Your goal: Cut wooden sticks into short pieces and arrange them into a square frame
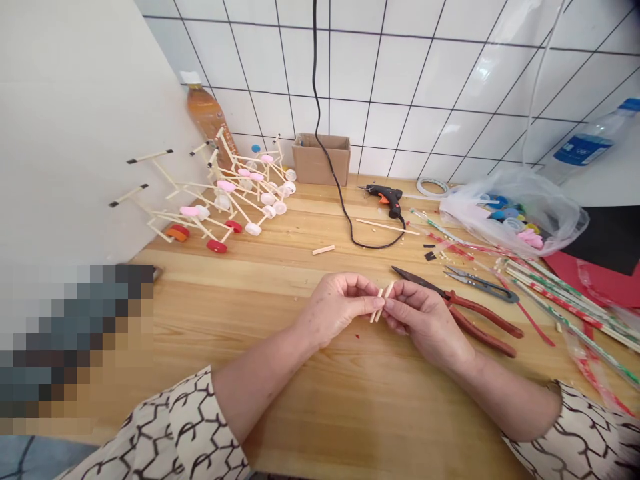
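Head view: the left hand (335, 308) and right hand (425, 327) meet above the middle of the wooden table (280, 400), fingertips together. Between them they pinch two short wooden sticks (381, 300), which form a narrow V, though the fingers hide part of the grip. The sticks are loose, joined to nothing that shows.

At about 10 o'clock from the hands, a stick frame (225, 200) is already built, fitted with pink, white and clear bottle caps and with red and orange wheels (217, 246). Black-tipped sticks (143, 157) jut from it toward the pale wall on the left. At about 12 o'clock lie a short loose stick (323, 250), a longer stick (387, 227) and a glue gun (385, 197), its black cord (320, 100) rising up the tiled wall. Nearby stands a cardboard box (320, 159).

At 3 o'clock, just beside the right hand, rest red-handled pliers (480, 320) and dark-handled scissors (480, 283). Farther out, at about 2 to 3 o'clock, lie striped straws (565, 300) and a clear plastic bag (515, 213) holding more colored caps. None of these tools is in either hand.
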Demonstrator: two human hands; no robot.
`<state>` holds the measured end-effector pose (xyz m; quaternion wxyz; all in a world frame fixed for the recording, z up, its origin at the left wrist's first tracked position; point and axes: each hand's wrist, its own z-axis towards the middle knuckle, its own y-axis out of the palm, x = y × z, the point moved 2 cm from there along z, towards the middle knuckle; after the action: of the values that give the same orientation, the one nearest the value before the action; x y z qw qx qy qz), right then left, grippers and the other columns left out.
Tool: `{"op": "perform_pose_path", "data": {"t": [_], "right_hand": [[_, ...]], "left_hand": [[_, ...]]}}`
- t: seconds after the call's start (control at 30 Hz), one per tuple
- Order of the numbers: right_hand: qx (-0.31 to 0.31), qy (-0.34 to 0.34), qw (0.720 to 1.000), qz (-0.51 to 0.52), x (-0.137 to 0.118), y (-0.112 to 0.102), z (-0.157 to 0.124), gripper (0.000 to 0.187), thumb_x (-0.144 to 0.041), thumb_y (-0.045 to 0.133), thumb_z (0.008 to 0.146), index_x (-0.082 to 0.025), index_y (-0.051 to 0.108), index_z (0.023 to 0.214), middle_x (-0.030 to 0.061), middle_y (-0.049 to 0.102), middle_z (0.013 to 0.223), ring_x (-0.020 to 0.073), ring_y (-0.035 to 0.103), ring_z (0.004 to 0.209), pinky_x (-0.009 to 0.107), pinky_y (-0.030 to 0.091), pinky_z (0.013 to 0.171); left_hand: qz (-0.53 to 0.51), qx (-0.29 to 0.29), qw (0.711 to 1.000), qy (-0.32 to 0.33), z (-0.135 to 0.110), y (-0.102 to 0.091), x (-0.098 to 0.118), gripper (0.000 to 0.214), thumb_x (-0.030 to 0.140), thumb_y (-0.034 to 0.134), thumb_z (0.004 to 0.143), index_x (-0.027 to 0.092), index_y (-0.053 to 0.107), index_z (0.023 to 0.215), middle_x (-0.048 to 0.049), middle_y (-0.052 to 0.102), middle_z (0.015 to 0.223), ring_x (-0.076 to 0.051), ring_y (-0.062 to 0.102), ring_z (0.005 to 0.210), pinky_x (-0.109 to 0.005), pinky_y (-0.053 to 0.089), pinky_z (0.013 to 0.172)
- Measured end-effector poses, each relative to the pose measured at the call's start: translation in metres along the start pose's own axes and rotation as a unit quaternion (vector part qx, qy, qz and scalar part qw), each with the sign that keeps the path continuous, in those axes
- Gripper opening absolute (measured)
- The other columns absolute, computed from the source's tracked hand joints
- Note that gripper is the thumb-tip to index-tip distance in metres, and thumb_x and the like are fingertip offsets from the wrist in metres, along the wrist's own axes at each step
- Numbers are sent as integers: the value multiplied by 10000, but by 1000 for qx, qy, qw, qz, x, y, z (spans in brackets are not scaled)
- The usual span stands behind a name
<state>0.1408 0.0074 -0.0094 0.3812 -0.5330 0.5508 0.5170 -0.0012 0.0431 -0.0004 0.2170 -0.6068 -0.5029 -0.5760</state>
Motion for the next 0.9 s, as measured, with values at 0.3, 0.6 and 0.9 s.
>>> {"op": "perform_pose_path", "data": {"t": [0.3, 0.6, 0.9], "right_hand": [[-4, 17, 1000, 3, -2, 1, 0, 201, -323, 710, 708, -165, 586, 704, -15, 570, 594, 72, 454, 481, 202, 331, 438], [-10, 28, 999, 16, -2, 2, -2, 192, -313, 713, 709, -166, 591, 696, -12, 595, 606, 71, 471, 478, 193, 333, 430], [-9, 33, 999, 31, -2, 2, -1, 199, -317, 717, 699, -163, 593, 684, -3, 611, 606, 73, 484, 468, 190, 322, 407]], "left_hand": [[7, -4, 1000, -7, 0, 0, 1, 266, 235, 804, 520, 120, 597, 640, 9, 633, 575, -98, 576, 539, -245, 454, 594], [14, -8, 1000, -3, -1, 1, 2, 278, 261, 806, 521, 123, 590, 628, 6, 632, 569, -101, 579, 533, -244, 460, 584], [26, -12, 1000, 5, -1, 0, 1, 245, 255, 780, 571, 125, 584, 641, 5, 630, 571, -99, 580, 542, -238, 449, 585]]}}
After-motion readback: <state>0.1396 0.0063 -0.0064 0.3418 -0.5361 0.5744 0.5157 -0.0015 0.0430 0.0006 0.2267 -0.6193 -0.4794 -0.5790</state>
